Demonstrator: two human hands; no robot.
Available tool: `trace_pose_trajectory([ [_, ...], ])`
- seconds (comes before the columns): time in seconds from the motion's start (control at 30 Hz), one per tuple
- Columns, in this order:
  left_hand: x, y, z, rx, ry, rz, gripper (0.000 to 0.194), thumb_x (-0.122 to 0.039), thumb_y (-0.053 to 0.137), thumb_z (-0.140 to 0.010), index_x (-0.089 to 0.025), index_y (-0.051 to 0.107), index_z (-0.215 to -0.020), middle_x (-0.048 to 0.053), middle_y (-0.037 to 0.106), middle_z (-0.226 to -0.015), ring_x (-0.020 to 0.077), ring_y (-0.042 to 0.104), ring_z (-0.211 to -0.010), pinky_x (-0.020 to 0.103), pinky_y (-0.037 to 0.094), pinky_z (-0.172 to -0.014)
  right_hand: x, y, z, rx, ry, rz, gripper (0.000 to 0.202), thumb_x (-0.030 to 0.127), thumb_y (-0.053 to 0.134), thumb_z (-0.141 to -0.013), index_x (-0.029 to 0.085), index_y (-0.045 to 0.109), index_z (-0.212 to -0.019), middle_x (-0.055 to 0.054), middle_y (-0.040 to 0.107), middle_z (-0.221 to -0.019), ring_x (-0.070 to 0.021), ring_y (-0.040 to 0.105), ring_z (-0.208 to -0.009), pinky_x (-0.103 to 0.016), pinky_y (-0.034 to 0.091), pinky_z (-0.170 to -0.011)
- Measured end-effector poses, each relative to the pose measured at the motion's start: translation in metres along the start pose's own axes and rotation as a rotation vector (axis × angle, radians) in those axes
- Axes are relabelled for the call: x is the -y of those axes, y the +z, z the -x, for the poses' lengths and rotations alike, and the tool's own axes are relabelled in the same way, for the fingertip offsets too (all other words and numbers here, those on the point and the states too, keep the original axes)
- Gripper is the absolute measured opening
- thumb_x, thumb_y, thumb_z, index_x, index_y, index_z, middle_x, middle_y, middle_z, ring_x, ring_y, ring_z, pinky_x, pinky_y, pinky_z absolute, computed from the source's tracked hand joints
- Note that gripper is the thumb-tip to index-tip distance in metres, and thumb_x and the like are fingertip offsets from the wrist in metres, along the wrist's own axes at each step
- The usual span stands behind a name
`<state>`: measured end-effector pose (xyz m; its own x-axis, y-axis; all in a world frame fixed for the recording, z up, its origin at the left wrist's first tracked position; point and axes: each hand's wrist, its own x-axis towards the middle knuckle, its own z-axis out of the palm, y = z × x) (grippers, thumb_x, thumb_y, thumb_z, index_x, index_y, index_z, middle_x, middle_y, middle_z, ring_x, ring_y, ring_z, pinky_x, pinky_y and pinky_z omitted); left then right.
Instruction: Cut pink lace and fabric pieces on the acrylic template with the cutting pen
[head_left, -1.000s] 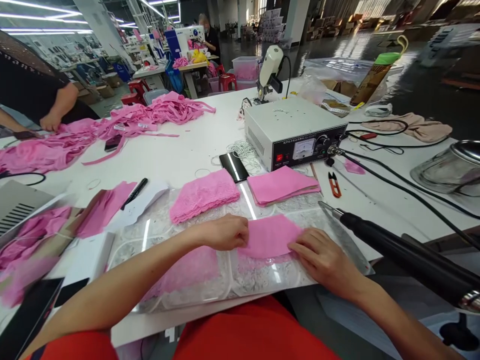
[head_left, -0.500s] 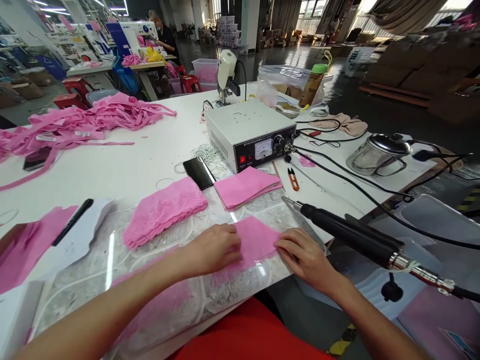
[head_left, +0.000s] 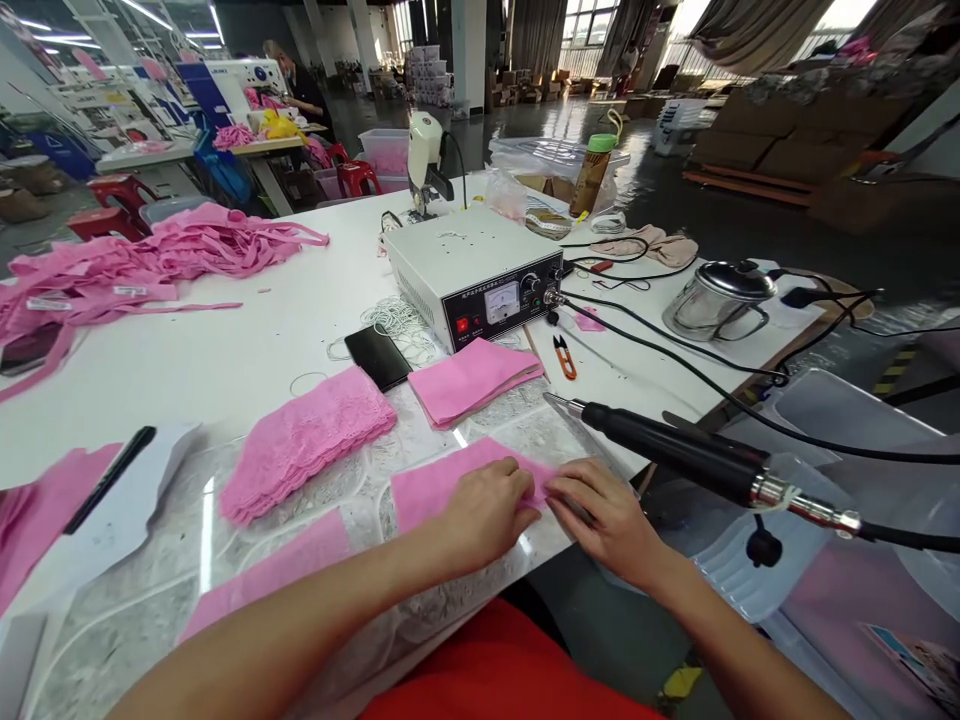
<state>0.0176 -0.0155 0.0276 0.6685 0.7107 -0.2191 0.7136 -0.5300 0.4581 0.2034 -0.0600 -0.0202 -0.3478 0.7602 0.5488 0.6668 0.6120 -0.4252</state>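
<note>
A pink fabric piece lies on the marble-patterned clear sheet in front of me. My left hand rests on it with curled fingers, gripping it near its right part. The right end of the piece is pinched between the fingertips of my right hand, close beside the left. A dark sliver shows among the right fingers; I cannot make out what it is. Just beyond lie a stack of pink lace-edged pieces and a folded pink stack. Another pink piece is partly covered by my left forearm.
A black pen-like ultrasonic handpiece juts in from the right. Behind stand a control box, a phone, orange snips and a glass mug. Pink straps pile at left; a black cutter lies on paper.
My left hand has slid right along the fabric towards my right hand, baring the left part of the piece. The right hand stays at the right end. The view has shifted slightly.
</note>
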Motion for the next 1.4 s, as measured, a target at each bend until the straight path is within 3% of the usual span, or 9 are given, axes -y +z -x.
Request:
trace_pose_trajectory([
  [0.27, 0.005, 0.003, -0.003, -0.062, -0.015, 0.138, 0.014, -0.017, 0.053, -0.084, -0.016, 0.063, -0.074, 0.004, 0.063, -0.081, 0.018, 0.058, -0.074, 0.027, 0.041, -0.064, 0.002, -0.004, 0.003, -0.068, 0.094, -0.047, 0.02, 0.012, 0.052, -0.089, 0.022, 0.061, -0.103, -0.006, 0.061, -0.092, -0.0171, 0.061, -0.086, -0.03, 0.053, -0.074],
  [0.73, 0.009, -0.009, -0.003, -0.088, -0.019, 0.417, 0.019, -0.013, 0.046, -0.077, -0.017, 0.054, -0.06, 0.0, 0.058, -0.064, 0.0141, 0.051, -0.062, 0.025, 0.034, -0.056, 0.007, -0.001, 0.007, -0.163, 0.213, -0.003, 0.02, 0.015, 0.053, -0.089, 0.021, 0.063, -0.105, -0.007, 0.063, -0.095, -0.0184, 0.063, -0.089, -0.03, 0.054, -0.077],
  [1.03, 0.031, -0.037, 0.035, -0.299, -0.252, 0.937, 0.017, -0.029, 0.055, -0.08, -0.016, 0.057, -0.07, 0.0, 0.061, -0.062, 0.0117, 0.056, -0.057, 0.023, 0.044, -0.055, 0.009, 0.0, 0.002, -0.141, 0.157, 0.076, 0.017, 0.015, 0.053, -0.088, 0.021, 0.063, -0.1, -0.007, 0.064, -0.093, -0.0192, 0.063, -0.087, -0.033, 0.054, -0.077],
  [1.13, 0.041, -0.041, 0.054, -0.41, -0.341, 1.078, 0.02, -0.033, 0.06, -0.078, -0.015, 0.055, -0.07, 0.001, 0.062, -0.061, 0.0109, 0.059, -0.057, 0.022, 0.046, -0.054, 0.024, 0.0, -0.008, -0.167, 0.101, 0.046, 0.017, 0.014, 0.054, -0.088, 0.022, 0.063, -0.1, -0.006, 0.065, -0.091, -0.0191, 0.063, -0.085, -0.033, 0.053, -0.076],
  [1.23, 0.047, -0.04, 0.074, -0.495, -0.41, 1.249, 0.027, -0.038, 0.068, -0.074, -0.015, 0.053, -0.072, 0.001, 0.065, -0.063, 0.0119, 0.063, -0.058, 0.023, 0.05, -0.057, 0.054, 0.009, -0.024, -0.139, 0.036, -0.035, 0.014, 0.017, 0.056, -0.087, 0.022, 0.062, -0.099, -0.006, 0.065, -0.087, -0.0191, 0.062, -0.082, -0.033, 0.052, -0.073],
  [1.3, 0.05, -0.038, 0.089, -0.555, -0.44, 1.341, 0.032, -0.041, 0.072, -0.071, -0.015, 0.053, -0.073, 0.002, 0.066, -0.064, 0.0129, 0.065, -0.06, 0.024, 0.053, -0.059, 0.077, 0.023, -0.035, -0.086, 0.007, -0.051, 0.009, 0.024, 0.059, -0.086, 0.02, 0.061, -0.094, -0.006, 0.064, -0.081, -0.0196, 0.061, -0.077, -0.033, 0.05, -0.069],
  [1.4, 0.055, -0.035, 0.115, -0.657, -0.463, 1.433, 0.036, -0.042, 0.075, -0.069, -0.015, 0.052, -0.076, 0.002, 0.067, -0.066, 0.0143, 0.068, -0.065, 0.025, 0.055, -0.064, 0.104, 0.054, -0.049, -0.004, -0.011, 0.006, 0.02, 0.038, 0.063, -0.082, 0.018, 0.057, -0.082, -0.006, 0.059, -0.072, -0.0206, 0.056, -0.071, -0.032, 0.044, -0.062],
])
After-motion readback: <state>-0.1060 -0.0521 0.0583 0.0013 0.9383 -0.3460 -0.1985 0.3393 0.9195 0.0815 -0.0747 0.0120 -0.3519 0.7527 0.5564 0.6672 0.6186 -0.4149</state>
